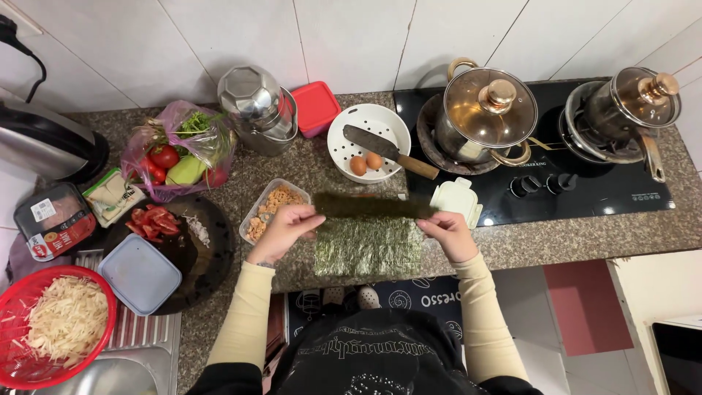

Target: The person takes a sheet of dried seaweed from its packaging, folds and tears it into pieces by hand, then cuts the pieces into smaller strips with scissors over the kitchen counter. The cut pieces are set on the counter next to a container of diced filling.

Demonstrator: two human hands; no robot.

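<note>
Head view: left hand [284, 228] and right hand [447, 232] pinching far corners of a dark green seaweed sheet [369, 245] between fingers, folding its far edge; sheet flat on granite table [556, 238], beside a plastic tub of filling [269, 208], near a white egg bowl [369, 143].

White wall tiles [351, 36] are backing a speckled stone worktop [556, 238]; a black hob [585, 186] is sitting in it, and a patterned mat [417, 296] is lying on the floor.
</note>
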